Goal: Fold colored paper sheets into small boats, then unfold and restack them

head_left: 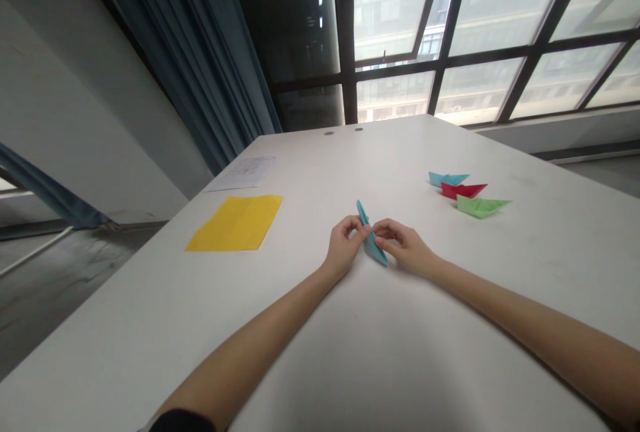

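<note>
A folded blue paper boat [374, 249] is held just above or against the white table, long and narrow, slanting from upper left to lower right. My left hand [345, 240] pinches it from the left, thumb and fingers closed on its middle. From the other side my right hand [404, 245] grips its edge between thumb and fingers. The fingers hide part of the folds. To the right stand three finished-looking paper boats: a light blue boat [447, 180], a red boat [463, 191] and a green boat [483, 206], close together in a slanting row.
Yellow paper [236, 224] lies flat on the left of the white table [320, 179]. Behind it, near the left edge, is a printed sheet [244, 173]. Two round grommets sit at the far edge. Beyond are a blue curtain [200, 39] and windows [395, 5].
</note>
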`<action>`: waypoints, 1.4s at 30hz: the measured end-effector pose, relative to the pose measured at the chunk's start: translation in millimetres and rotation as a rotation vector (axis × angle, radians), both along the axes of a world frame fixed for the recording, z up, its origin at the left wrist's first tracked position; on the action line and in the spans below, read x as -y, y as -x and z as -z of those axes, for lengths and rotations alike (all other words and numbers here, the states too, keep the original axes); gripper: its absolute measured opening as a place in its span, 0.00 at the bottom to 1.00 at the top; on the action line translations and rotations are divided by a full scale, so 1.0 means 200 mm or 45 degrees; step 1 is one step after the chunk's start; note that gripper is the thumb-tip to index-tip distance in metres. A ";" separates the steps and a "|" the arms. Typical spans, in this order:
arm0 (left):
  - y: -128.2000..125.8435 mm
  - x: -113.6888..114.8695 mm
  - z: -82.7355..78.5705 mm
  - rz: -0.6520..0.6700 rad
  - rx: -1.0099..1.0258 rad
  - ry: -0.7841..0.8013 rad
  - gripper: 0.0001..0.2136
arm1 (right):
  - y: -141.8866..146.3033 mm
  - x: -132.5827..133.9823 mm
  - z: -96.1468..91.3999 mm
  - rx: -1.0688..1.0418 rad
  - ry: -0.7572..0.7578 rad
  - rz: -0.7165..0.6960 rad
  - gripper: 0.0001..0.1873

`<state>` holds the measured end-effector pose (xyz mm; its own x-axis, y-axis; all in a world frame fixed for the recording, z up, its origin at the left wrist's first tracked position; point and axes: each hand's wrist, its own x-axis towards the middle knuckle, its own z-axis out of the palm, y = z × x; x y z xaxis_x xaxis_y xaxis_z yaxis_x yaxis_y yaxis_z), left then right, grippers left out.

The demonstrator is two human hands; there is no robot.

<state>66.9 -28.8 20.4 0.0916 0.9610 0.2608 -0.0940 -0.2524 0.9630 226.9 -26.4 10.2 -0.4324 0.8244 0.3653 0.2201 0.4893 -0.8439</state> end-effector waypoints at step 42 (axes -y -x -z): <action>-0.03 -0.02 0.06 -0.184 -0.244 0.046 0.06 | -0.02 -0.07 0.01 -0.178 0.040 0.429 0.12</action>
